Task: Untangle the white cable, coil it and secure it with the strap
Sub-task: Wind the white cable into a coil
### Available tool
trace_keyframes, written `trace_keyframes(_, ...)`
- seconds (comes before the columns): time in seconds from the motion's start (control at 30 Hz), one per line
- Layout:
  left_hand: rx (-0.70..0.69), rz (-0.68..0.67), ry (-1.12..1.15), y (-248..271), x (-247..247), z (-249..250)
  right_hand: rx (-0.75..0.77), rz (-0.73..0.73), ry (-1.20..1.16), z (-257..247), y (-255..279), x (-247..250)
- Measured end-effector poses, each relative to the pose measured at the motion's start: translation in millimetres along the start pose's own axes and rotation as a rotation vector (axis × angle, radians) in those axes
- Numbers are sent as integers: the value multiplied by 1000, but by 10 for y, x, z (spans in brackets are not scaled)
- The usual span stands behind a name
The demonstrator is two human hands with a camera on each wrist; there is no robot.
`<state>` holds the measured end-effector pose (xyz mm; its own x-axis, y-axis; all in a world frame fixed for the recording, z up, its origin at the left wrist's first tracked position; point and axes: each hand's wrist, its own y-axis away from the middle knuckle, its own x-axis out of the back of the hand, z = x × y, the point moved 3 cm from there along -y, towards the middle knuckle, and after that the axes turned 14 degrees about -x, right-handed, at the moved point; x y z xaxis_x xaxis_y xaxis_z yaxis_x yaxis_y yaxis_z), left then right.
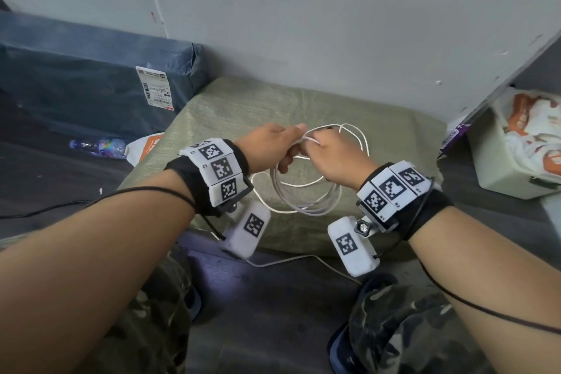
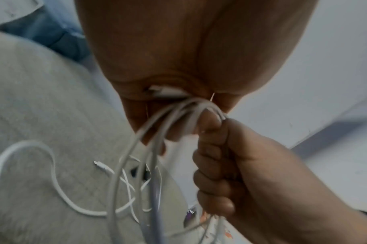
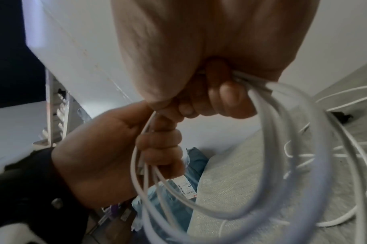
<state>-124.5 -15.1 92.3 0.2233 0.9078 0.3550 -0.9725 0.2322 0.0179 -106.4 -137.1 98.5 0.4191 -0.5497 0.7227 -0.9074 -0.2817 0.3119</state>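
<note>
The white cable point(image 1: 303, 200) hangs as a bundle of several loops between both hands, above a green woven sack point(image 1: 394, 136). My left hand point(image 1: 274, 146) grips the top of the bundle, with a connector tucked in its fist point(image 2: 166, 91). Right beside it, touching, my right hand point(image 1: 335, 155) curls its fingers point(image 3: 230, 97) round the same loops point(image 3: 282, 148). More cable lies loose on the sack point(image 2: 53, 173), with a free plug point(image 2: 103, 166). A small black piece point(image 3: 341, 115), perhaps the strap, lies among those loose strands.
A blue wrapped parcel point(image 1: 91, 79) with a shipping label stands at the left, with a plastic bottle point(image 1: 100, 147) before it. A white bin point(image 1: 510, 167) of packets sits at the right. The wall rises close behind the sack. Another thin white lead point(image 1: 303, 258) crosses the floor.
</note>
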Motion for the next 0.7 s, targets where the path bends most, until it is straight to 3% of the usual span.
trace_keyframes(0.13, -5, 177, 102, -20, 41, 7, -165, 8, -361, 70, -49, 19)
trace_keyframes(0.23, -25, 190, 122, -31, 72, 31, -235, -63, -549, 110, -72, 11)
trace_keyframes(0.4, 26, 57, 13, -14, 9, -4, -19, 79, 158, 46, -35, 28)
trace_keyframes(0.47, 56, 46, 15, -4, -12, -39, 20, 70, 194, 44, -19, -2)
trace_keyframes(0.63, 87, 266, 217, -35, 66, -4, -189, 24, -392, 145, -111, 25)
trace_keyframes(0.7, 85, 270, 257, -39, 94, -1, -218, 8, -440, 157, -106, 36)
